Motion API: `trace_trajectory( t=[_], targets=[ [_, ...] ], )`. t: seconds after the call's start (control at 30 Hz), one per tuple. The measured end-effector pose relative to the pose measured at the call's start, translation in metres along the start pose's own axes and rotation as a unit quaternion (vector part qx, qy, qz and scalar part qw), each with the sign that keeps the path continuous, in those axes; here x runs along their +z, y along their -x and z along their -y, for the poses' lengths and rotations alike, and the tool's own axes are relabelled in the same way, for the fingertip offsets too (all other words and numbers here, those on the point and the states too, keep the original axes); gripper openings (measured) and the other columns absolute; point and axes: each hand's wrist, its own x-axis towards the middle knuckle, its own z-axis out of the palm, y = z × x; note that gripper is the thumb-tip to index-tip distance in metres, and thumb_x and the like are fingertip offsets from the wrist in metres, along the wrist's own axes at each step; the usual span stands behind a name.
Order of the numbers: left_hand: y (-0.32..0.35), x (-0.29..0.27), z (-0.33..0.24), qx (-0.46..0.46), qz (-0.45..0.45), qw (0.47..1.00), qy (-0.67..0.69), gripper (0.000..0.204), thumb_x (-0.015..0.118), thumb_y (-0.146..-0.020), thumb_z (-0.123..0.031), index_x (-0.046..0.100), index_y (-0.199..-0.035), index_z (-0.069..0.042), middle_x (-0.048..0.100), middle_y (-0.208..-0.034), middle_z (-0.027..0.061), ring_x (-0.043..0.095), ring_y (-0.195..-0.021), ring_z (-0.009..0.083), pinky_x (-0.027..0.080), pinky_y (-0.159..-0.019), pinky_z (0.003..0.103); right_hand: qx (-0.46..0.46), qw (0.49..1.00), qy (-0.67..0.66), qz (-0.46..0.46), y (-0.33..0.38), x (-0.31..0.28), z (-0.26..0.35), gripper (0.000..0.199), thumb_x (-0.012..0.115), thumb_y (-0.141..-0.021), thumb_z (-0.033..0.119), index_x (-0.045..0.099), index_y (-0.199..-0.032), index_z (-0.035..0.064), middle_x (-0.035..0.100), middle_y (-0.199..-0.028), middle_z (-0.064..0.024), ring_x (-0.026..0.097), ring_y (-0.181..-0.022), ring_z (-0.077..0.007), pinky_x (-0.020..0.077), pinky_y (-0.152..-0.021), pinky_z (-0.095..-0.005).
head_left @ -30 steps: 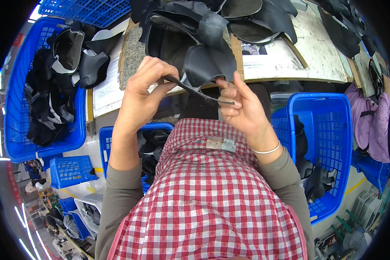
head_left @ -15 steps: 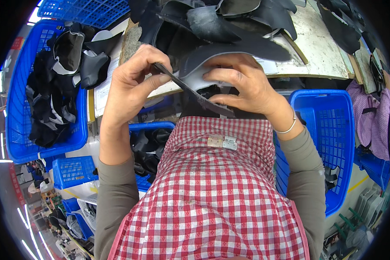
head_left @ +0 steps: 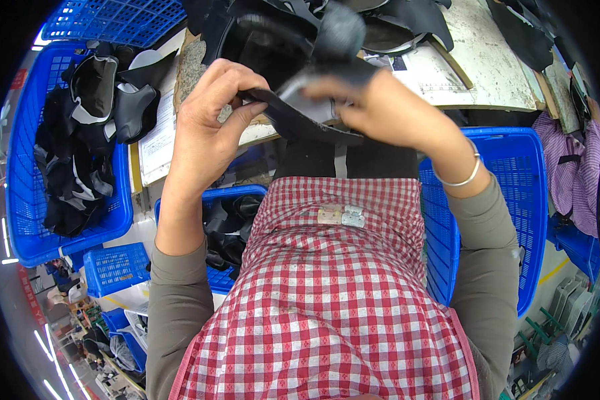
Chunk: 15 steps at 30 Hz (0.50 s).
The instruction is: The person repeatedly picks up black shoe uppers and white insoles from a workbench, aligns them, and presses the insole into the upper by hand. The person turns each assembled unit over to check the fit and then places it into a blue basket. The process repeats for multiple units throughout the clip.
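In front of the apron, my left hand (head_left: 217, 117) pinches the edge of a black leather shoe upper piece (head_left: 300, 125) between thumb and fingers. The piece hangs in a curve over my lap, its pale lining showing on the inner side. My right hand (head_left: 390, 110) reaches over its right part, fingers curled near the lining. Motion smears those fingers, so their grip on the leather does not show. A bangle sits on the right wrist. Just beyond my hands, more black leather uppers (head_left: 267, 43) lie heaped on the worktable (head_left: 477, 47).
A blue basket (head_left: 123, 220) of black pieces stands at the left, and another blue basket (head_left: 507, 167) at the right. A third basket (head_left: 213, 195) with dark pieces sits below the table edge. A wooden strip (head_left: 450, 60) lies on the tabletop. Checked purple cloth (head_left: 567, 173) hangs at far right.
My right hand has moved up and turned over the piece, its fingers now blurred. The wide black flap that stretched right has swung up and left. My left hand keeps its pinch.
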Motion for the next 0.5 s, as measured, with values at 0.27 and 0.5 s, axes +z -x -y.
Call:
trace_trajectory(
  t=[0.27, 0.5],
  targets=[
    [0.002, 0.017, -0.003, 0.151, -0.031, 0.966, -0.209, 0.028, 0.066, -0.070, 0.015, 0.060, -0.090, -0.003, 0.057, -0.091, 0.0126, 0.059, -0.085, 0.0330, 0.050, -0.070, 0.040, -0.138, 0.959, 0.231, -0.090, -0.025, 0.009, 0.007, 0.051, 0.081, -0.070, 0.007, 0.069, -0.119, 0.0129, 0.070, -0.106, -0.0030, 0.071, -0.092, -0.0228, 0.0583, -0.069, -0.0342],
    [0.011, 0.047, 0.034, 0.168, -0.110, 0.955, -0.218, 0.033, 0.065, -0.061, 0.015, 0.063, -0.088, -0.003, 0.059, -0.087, 0.0108, 0.058, -0.083, 0.0315, 0.049, -0.070, 0.040, -0.098, 0.905, 0.378, -0.166, 0.001, 0.021, -0.034, 0.029, 0.071, -0.081, 0.016, 0.071, -0.110, 0.0184, 0.070, -0.087, 0.0075, 0.067, -0.080, -0.0140, 0.0555, -0.058, -0.0281]
  ],
)
